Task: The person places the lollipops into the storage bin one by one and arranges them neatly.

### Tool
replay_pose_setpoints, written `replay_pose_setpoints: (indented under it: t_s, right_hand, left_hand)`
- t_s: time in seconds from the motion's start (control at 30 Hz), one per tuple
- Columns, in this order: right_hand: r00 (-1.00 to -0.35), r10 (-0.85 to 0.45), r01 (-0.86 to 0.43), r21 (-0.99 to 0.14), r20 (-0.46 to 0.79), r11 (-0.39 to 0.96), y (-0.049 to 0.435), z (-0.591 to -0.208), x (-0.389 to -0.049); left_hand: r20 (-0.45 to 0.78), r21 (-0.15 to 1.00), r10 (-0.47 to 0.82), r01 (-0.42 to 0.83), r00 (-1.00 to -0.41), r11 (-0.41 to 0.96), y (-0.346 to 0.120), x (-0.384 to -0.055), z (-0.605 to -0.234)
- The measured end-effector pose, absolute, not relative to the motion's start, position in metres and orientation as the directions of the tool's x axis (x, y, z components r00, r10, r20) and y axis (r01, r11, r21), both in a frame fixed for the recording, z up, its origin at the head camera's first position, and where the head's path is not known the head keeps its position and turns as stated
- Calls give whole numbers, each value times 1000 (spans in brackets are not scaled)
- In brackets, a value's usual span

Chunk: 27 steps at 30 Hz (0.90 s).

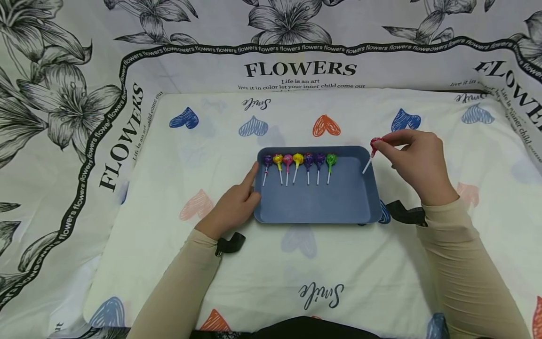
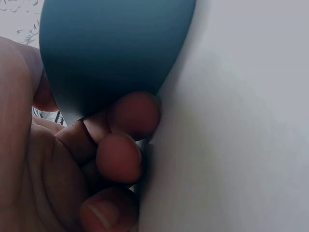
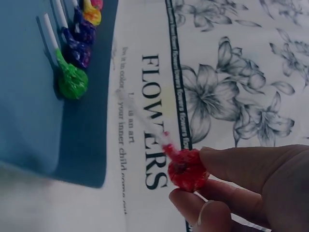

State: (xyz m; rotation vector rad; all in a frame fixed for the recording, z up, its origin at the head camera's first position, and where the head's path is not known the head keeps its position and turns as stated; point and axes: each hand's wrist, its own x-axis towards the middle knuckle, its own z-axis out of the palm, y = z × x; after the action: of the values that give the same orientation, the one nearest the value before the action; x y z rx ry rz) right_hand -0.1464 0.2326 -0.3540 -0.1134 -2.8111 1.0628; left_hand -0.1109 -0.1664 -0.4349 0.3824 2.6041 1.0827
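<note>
A red-wrapped lollipop [image 3: 187, 170] is pinched by its head between the thumb and fingers of my right hand [image 1: 417, 160], just beyond the right edge of a blue tray [image 1: 313, 207]. Its white stick slants down and left toward the tray's rim. My left hand [image 1: 233, 207] rests at the tray's left end; its thumb and index finger touch the wall, and in the left wrist view the other fingers curl beside the tray. Inside, along the far side, several lollipops stand in a row, heads away from me, from a purple one [image 1: 268, 160] to a green one [image 1: 331, 159].
Under the tray lies a white cloth [image 1: 237, 282] printed with hearts and "Smile". Behind it spreads a floral cloth [image 1: 203, 70] with black lettering. Dark straps [image 1: 230, 243] sit on both wrists. Bare tray floor extends right of the green lollipop and along the near side.
</note>
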Motion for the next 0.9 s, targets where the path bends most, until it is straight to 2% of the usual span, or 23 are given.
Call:
replay_pose_setpoints:
  t_s: [0.3, 0.9]
  right_hand:
    - [-995, 47, -22, -653, 88, 757, 216, -370, -155]
    - [-1000, -16, 0, -575, -22, 818, 192, -389, -170]
  left_hand:
    - [-168, 724, 351, 126, -921, 678, -167, -110, -435]
    - [-168, 715, 347, 128, -923, 687, -167, -111, -434]
